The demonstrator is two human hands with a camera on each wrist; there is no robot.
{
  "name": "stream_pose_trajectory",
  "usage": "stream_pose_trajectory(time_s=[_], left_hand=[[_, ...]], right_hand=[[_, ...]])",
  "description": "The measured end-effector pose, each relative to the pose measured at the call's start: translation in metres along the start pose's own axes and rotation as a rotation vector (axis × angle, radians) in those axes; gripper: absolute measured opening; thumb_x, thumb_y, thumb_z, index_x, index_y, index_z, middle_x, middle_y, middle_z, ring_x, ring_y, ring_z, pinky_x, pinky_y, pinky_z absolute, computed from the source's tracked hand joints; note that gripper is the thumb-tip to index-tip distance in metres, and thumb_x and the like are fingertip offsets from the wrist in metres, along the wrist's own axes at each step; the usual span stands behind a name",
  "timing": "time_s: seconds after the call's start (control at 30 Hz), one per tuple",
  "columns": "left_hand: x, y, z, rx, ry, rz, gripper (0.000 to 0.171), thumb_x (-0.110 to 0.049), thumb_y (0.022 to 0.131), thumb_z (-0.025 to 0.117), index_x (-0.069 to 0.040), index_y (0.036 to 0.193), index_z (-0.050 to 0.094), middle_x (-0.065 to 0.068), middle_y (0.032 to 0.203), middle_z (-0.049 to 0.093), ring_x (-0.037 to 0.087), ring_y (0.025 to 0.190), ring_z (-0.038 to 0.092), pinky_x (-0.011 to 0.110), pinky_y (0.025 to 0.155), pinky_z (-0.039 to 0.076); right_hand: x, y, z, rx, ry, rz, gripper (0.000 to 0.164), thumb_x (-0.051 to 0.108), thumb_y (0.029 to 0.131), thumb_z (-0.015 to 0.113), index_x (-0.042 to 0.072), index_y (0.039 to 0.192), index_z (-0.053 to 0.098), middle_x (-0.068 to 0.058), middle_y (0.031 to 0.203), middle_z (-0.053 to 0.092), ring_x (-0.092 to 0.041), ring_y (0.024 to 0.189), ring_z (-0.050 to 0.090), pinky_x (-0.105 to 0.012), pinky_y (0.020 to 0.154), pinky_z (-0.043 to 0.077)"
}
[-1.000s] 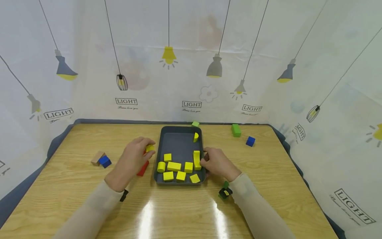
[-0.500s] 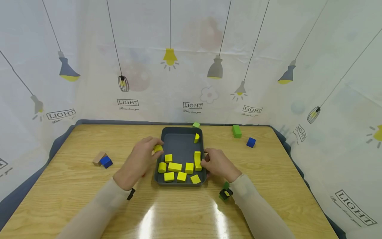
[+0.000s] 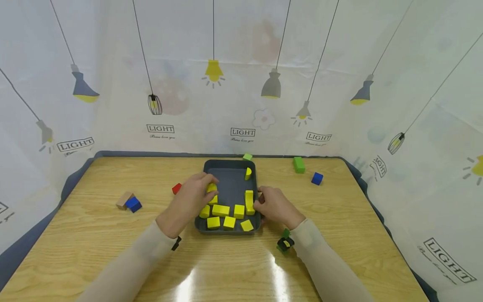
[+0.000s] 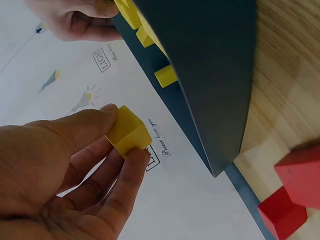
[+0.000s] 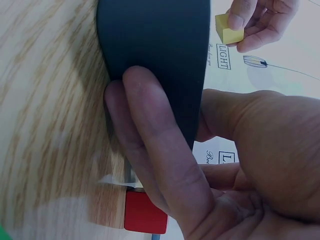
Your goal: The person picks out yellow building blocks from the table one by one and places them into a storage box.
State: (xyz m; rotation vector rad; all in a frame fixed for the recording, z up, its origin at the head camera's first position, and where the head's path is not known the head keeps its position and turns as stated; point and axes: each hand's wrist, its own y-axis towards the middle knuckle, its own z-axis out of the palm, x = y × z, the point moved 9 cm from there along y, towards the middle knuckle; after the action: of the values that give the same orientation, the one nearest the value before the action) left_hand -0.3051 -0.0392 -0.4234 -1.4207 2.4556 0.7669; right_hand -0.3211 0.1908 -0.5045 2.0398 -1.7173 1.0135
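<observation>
My left hand (image 3: 190, 201) pinches a yellow block (image 4: 129, 131) between thumb and fingertips, over the left side of a dark grey tray (image 3: 230, 178). In the left wrist view the block is raised above the tray's rim, flat-sided and angular. My right hand (image 3: 277, 205) grips the tray's right side; in the right wrist view its fingers (image 5: 155, 115) lie along the outer wall with the thumb at the rim. Several yellow blocks sit in the tray's near half, among them a long block (image 3: 220, 210). A yellow half-round block (image 3: 248, 174) stands near the far right corner.
Left of the tray are a tan block (image 3: 124, 200), a blue block (image 3: 133, 204) and a red block (image 3: 176, 188). Green blocks (image 3: 299, 165) and a blue cube (image 3: 317, 178) lie at the back. Another red block (image 5: 145, 211) lies by my right hand. Printed cloth walls surround the table.
My left hand has carried the yellow block rightward, from beside the tray to over its left side. A red block shows again behind it. My right hand stays on the tray.
</observation>
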Motion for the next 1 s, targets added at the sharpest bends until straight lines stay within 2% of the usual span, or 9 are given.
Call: stream_pose_trajectory(time_s=[0.17, 0.33, 0.63, 1.0], left_hand=[[-0.005, 0.004, 0.008, 0.034, -0.006, -0.001, 0.033, -0.008, 0.098, 0.094, -0.002, 0.127, 0.081, 0.015, 0.126, 0.082, 0.032, 0.111, 0.077, 0.040, 0.093, 0.072], [-0.008, 0.006, 0.019, 0.083, -0.007, -0.028, 0.034, -0.010, 0.099, 0.093, -0.005, 0.130, 0.081, 0.013, 0.127, 0.082, 0.030, 0.112, 0.077, 0.041, 0.099, 0.072], [-0.016, 0.011, 0.032, 0.124, 0.017, -0.019, 0.035, -0.012, 0.100, 0.093, -0.005, 0.132, 0.082, 0.011, 0.124, 0.083, 0.022, 0.097, 0.072, 0.037, 0.093, 0.071], [-0.020, 0.014, 0.047, 0.158, 0.015, -0.010, 0.035, -0.012, 0.101, 0.092, -0.004, 0.134, 0.082, 0.012, 0.129, 0.083, 0.027, 0.110, 0.077, 0.040, 0.099, 0.071]], right_hand=[[0.000, 0.001, 0.001, 0.002, 0.010, 0.006, 0.058, 0.011, 0.111, 0.071, -0.006, 0.164, 0.057, -0.019, 0.118, 0.082, -0.017, 0.070, 0.078, -0.031, 0.068, 0.068], [0.000, 0.002, 0.002, 0.008, 0.005, -0.002, 0.057, 0.011, 0.111, 0.071, -0.007, 0.164, 0.057, -0.018, 0.117, 0.082, -0.017, 0.070, 0.078, -0.031, 0.069, 0.068], [-0.001, 0.003, 0.002, 0.005, 0.001, -0.008, 0.057, 0.010, 0.111, 0.070, -0.007, 0.164, 0.056, -0.018, 0.116, 0.083, -0.016, 0.068, 0.079, -0.031, 0.068, 0.069], [-0.002, 0.001, 0.001, 0.008, 0.017, -0.002, 0.057, 0.010, 0.112, 0.070, -0.007, 0.165, 0.056, -0.018, 0.116, 0.082, -0.017, 0.069, 0.079, -0.031, 0.066, 0.069]])
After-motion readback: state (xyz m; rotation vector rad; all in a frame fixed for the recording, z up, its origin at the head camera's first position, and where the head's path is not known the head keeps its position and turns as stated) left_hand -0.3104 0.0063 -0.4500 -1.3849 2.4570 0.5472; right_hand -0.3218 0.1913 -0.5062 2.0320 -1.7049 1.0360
